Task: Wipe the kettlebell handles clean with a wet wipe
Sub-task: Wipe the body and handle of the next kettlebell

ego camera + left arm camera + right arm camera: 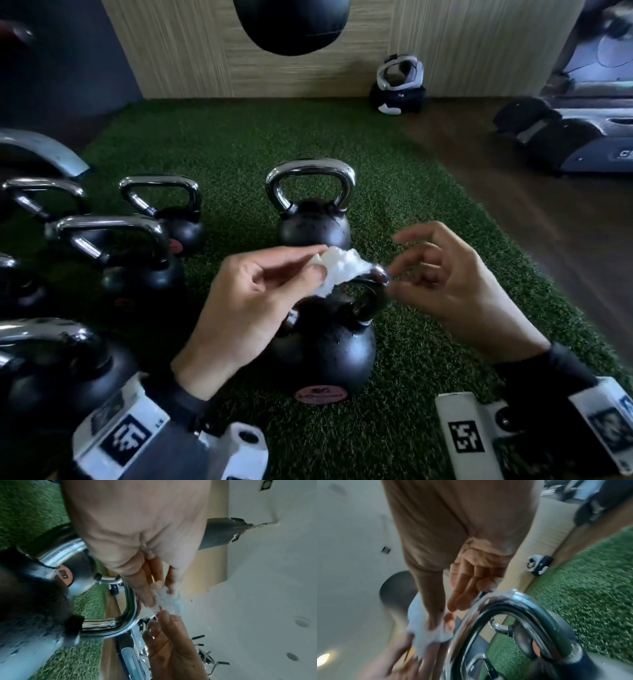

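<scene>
Green artificial turf point(239, 137) covers the floor, with a black kettlebell point(325, 356) at lower centre of the head view and further kettlebells point(137, 260) along the left edge. At frame centre, the left hand point(253, 301) pinches a crumpled white wet wipe point(337, 270) between thumb and fingers, against the chrome handle point(371, 294). The right hand point(448, 281) sits just right of the handle with fingers loosely curled; whether its fingertips grip the wipe's end cannot be determined.
</scene>
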Available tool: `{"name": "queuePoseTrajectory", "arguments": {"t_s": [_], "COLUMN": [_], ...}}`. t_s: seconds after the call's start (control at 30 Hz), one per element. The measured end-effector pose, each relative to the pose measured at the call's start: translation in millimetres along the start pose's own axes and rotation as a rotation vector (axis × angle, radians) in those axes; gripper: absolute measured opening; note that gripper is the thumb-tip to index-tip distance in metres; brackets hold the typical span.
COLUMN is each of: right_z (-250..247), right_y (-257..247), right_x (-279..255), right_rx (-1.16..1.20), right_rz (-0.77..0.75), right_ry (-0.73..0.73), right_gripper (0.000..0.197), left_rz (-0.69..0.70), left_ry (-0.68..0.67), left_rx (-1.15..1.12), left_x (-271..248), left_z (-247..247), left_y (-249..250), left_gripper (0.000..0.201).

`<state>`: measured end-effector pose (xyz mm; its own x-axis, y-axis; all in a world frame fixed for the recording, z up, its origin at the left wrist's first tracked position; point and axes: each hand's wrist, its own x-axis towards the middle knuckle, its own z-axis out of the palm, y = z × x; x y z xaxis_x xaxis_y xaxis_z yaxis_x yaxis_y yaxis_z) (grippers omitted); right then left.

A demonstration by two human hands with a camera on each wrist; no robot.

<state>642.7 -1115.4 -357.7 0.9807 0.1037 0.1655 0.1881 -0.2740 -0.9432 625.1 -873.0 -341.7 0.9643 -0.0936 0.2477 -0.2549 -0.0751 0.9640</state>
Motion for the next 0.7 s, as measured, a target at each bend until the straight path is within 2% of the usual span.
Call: {"name": "queuePoseTrajectory", "arguments": {"t_s": [0.07, 0.1, 0.13, 0.2, 0.27, 0.43, 0.5, 0.63, 0.7], "right_z": [-4.2, -3.0, 2.1, 22.1, 45.2, 76.4, 80.1, 78.9, 78.3], "right_y": [30.3, 47.6, 63.6, 88.2, 101.8, 107.9, 109.0, 112.2, 113.1], "right_x": [1.0, -0.1, -2.8, -10.0, -12.5, -6.0, -5.3, -4.1, -4.1], "right_rx": [-0.124, -0.154, -0.125, 0.05, 0.181, 0.148, 0.175, 0.158, 0.138], "right_rz": [0.097, 0.178, 0.266, 0.365, 0.327, 0.148, 0.123, 0.109, 0.104], "right_ry": [0.174, 0.179, 0.123, -0.035, -0.073, 0.114, 0.116, 0.128, 0.131], "right_gripper": [0.035, 0.036, 0.04, 0.051, 0.058, 0.043, 0.041, 0.04, 0.04], "left_rz": [0.341, 0.465, 0.529, 0.515, 0.51, 0.553, 0.552, 0.491, 0.51], "left_ry": [0.067, 0.062, 0.049, 0.031, 0.036, 0.033, 0.026, 0.128, 0.138], "left_rx": [0.507, 0.692, 0.807, 0.857, 0.83, 0.914, 0.897, 0.862, 0.899], "left_x": [4.2, 7.2, 10.0, 14.9, 18.0, 20.4, 18.6, 14.6, 13.1], "left_z": [-9.0, -11.8, -13.4, -13.9, -11.0, 5.8, 1.9, -26.6, -34.5], "left_y": [-2.4, -5.2, -9.0, -15.6, -21.5, -25.0, -25.6, -29.2, -31.8], "left_gripper": [0.031, 0.036, 0.041, 0.04, 0.029, 0.02, 0.021, 0.023, 0.024]}}
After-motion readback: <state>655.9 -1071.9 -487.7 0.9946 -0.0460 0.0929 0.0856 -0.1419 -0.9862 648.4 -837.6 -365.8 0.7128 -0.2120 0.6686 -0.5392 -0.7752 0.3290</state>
